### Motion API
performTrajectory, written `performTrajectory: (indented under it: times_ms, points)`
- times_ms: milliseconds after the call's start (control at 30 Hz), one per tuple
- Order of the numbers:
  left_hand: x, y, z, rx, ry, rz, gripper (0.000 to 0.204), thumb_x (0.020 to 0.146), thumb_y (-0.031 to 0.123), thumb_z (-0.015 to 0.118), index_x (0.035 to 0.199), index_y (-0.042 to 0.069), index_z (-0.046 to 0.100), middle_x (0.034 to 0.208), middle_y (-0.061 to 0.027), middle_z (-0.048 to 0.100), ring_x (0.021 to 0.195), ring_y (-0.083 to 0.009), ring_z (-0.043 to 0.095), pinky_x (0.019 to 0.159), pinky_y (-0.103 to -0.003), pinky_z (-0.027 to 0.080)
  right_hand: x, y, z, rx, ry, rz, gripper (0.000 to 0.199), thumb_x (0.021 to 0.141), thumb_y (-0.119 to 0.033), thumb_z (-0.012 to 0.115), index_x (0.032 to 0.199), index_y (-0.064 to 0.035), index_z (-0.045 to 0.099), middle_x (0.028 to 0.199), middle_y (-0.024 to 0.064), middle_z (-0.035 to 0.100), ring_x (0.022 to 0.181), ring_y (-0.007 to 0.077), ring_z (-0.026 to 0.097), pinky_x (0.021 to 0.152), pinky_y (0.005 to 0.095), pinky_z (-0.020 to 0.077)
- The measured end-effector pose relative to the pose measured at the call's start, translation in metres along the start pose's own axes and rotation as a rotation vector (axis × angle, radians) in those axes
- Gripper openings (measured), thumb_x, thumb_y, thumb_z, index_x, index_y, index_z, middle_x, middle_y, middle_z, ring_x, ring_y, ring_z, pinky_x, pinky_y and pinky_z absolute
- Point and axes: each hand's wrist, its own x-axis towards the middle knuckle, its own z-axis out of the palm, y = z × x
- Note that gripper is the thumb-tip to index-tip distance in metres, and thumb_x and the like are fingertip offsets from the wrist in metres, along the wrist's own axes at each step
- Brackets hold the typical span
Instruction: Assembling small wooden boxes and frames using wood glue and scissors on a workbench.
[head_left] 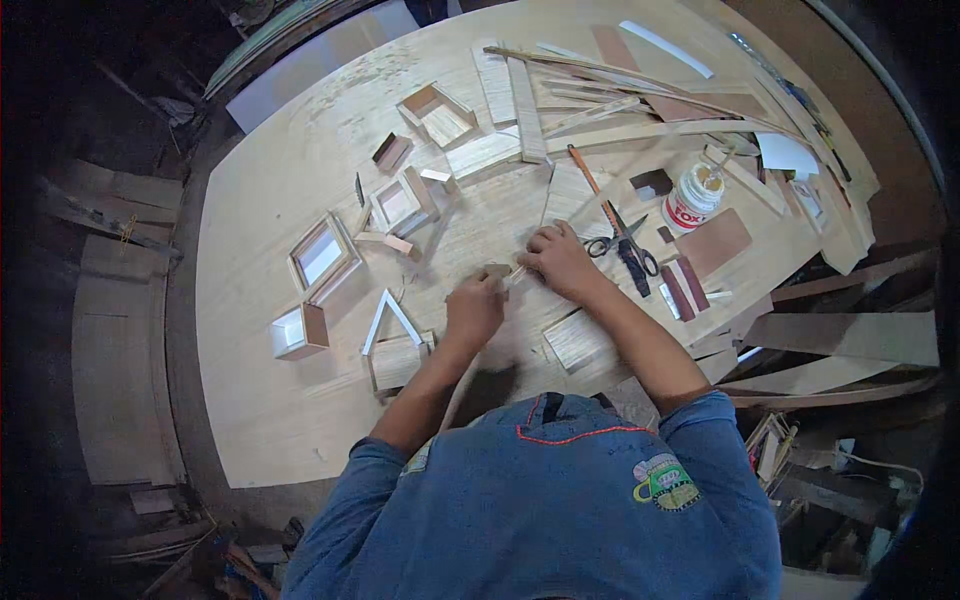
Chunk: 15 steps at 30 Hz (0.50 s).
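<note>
Both your hands pinch one small wood piece — left hand steadying, right hand gripping — scissors lying within reach.

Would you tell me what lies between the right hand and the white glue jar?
Black-handled scissors lie between the right hand and the white glue jar, in the head view.

We cannot make out the small piece pinched between our left hand and right hand.

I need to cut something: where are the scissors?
In the head view, the scissors lie on the table's right side, just right of the right hand, below-left of the white glue jar.
</note>
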Motion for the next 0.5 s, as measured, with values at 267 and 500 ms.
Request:
performTrajectory:
  times_ms: [267,500]
  points:
    - [0.007,-0.013,-0.012,-0.046,-0.069,0.004,0.009,0.075,0.016,0.064,0.079,0.009,0.066,0.081,-0.0117,0.059,0.075,-0.0321,0.062,0.061,-0.044,0.049,-0.001,-0.006,0.010,0.143,0.099,0.047,0.018,0.077,-0.021,0.057,0.090,-0.0171,0.069,0.092,0.0059,0.059,0.098,0.0235,0.054,0.093,0.0416,0.0361]
    - [0.015,-0.013,-0.017,0.053,-0.082,-0.006,0.017,0.072,0.021,0.070,0.081,0.008,0.065,0.080,-0.0129,0.060,0.075,-0.0329,0.061,0.063,-0.043,0.050,0.002,-0.007,0.018,0.176,0.158,0.099,0.019,0.074,-0.019,0.060,0.090,-0.0164,0.069,0.093,0.0061,0.060,0.096,0.0232,0.054,0.093,0.0411,0.0365]
